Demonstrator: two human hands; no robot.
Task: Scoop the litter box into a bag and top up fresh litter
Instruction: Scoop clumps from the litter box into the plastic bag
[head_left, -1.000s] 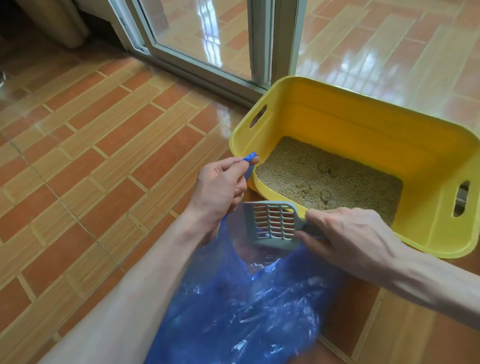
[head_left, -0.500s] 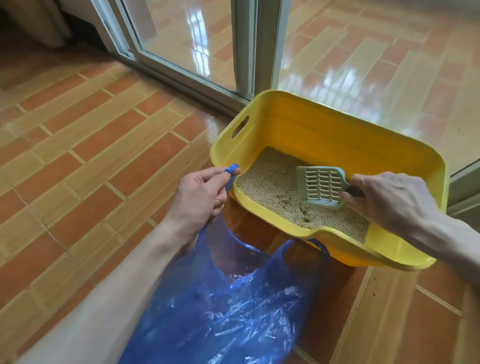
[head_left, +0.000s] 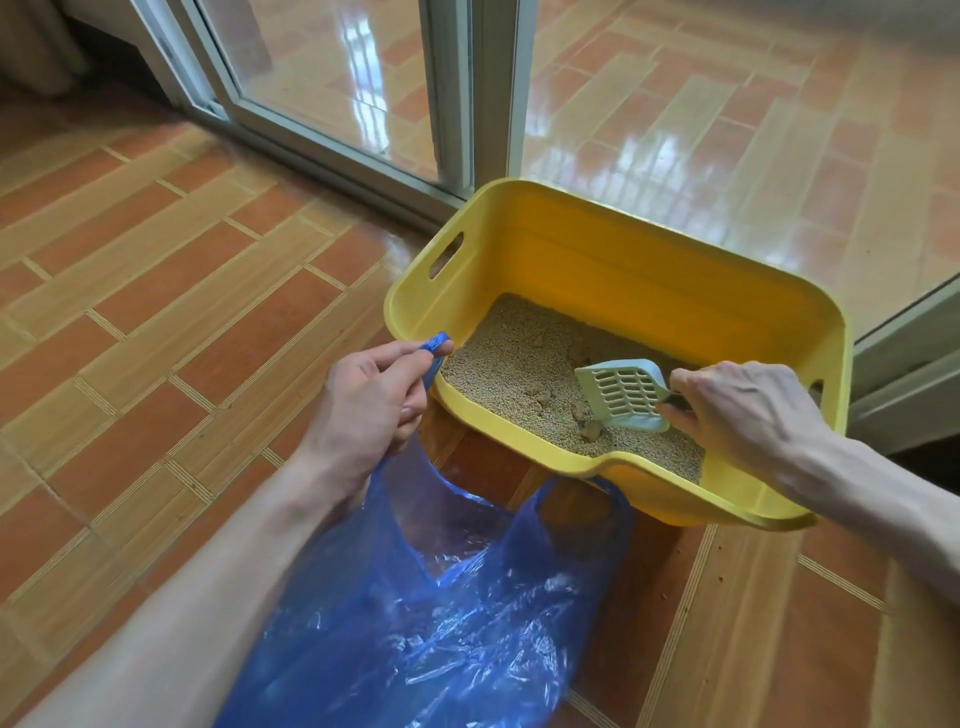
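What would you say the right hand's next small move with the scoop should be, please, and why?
Probably push the scoop forward and down under the clump lying just in front of it in the litter. The right hand grips the handle, the slotted blade looks empty, and the left hand holds the blue bag open beside the yellow box.

Glossy orange-tiled floor (head_left: 156, 291), sliding glass door (head_left: 322, 67) framed in grey at the floor's far edge.
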